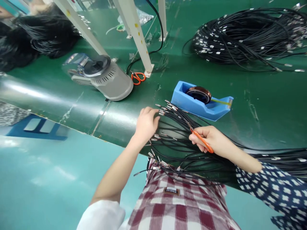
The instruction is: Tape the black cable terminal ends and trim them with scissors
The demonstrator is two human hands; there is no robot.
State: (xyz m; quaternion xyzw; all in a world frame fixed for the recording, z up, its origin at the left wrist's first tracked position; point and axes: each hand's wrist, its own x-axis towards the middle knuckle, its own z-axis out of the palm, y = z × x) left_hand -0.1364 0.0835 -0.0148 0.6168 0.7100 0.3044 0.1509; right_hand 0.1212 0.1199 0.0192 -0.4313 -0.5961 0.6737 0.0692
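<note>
My left hand (146, 125) is at the tips of a bunch of black cables (176, 115), its thumb and forefinger slightly apart beside the pale-tagged ends. Orange-handled scissors (202, 140) are held in my right hand (213, 140), fingers wrapped round the handle. Their dark blades lie over the cables and point up and left, toward the tagged ends. More loose cable ends (157, 159) spread below, near the table's front edge and over the checkered apron. The cables run off to the right, passing under my right forearm.
Behind the cables stands a blue tape dispenser (192, 103) with brown tape. A grey device (112, 80) and other orange scissors (138, 78) are left of it, by white posts (141, 41). Coiled black cables (240, 38) lie back right; more bundles (48, 35) are back left, near a person's arm.
</note>
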